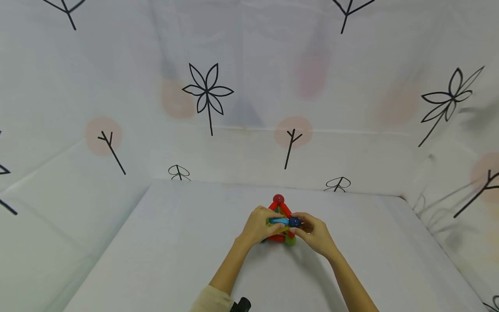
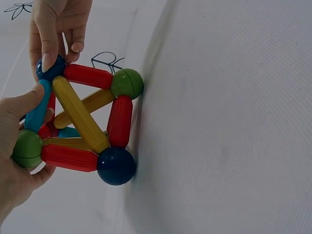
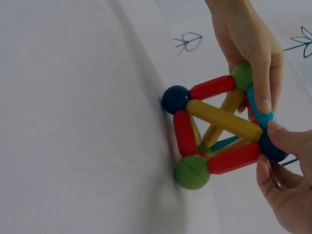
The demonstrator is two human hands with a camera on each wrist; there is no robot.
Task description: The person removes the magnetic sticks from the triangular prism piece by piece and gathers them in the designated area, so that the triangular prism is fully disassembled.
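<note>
A frame of coloured rods and balls stands on the white table between the two hands. The left hand (image 1: 255,227) pinches a light blue rod (image 1: 279,221) along its upper near side, thumb on the near face. At that rod's right end, the right hand (image 1: 316,237) grips a dark blue ball (image 1: 295,222) between thumb and fingers. In the left wrist view, a yellow rod (image 2: 80,114) slants from this ball to a lower dark blue ball (image 2: 116,165). Red rods (image 3: 185,132) join the lower balls, including a green ball (image 3: 192,172). A red ball (image 1: 278,199) tops the far side.
The white table (image 1: 187,247) spreads around the frame. White cloth walls (image 1: 249,151) with drawn flowers and twigs rise behind it and at both sides. A black cylindrical object (image 1: 242,304) sits by the left sleeve at the bottom edge.
</note>
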